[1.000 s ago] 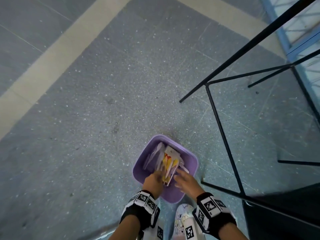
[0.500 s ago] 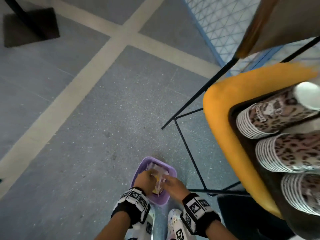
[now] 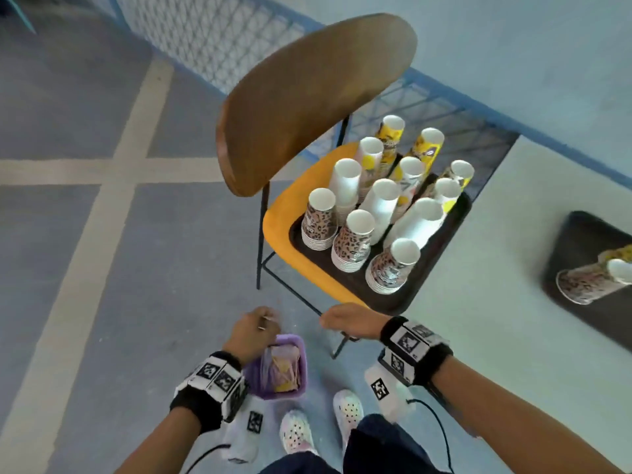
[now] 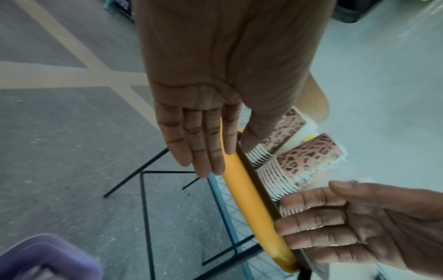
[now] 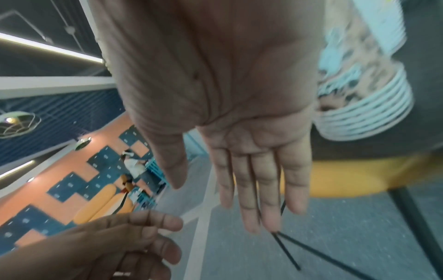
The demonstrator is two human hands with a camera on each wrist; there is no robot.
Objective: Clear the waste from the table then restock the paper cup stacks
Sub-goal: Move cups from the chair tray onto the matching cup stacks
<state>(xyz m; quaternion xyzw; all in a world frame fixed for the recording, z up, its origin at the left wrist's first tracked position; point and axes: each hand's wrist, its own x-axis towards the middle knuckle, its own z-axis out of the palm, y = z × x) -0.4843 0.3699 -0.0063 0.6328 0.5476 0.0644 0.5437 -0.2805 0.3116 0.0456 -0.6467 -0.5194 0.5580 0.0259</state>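
Where cups [image 3: 355, 241] stand, round rims.

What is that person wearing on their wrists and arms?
Both forearms are bare, no sleeves. The left hand and right hand each have a black wristband carrying white blocks printed with square black-and-white markers; thin black cables trail back from them.

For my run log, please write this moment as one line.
left hand: open | right hand: open | purple plastic bin: holds waste | paper cup stacks: on black tray

Right hand [image 5: 239, 132] fingers straight, blurred cup stack [image 5: 366, 106], yellow chair seat [image 5: 354, 178]
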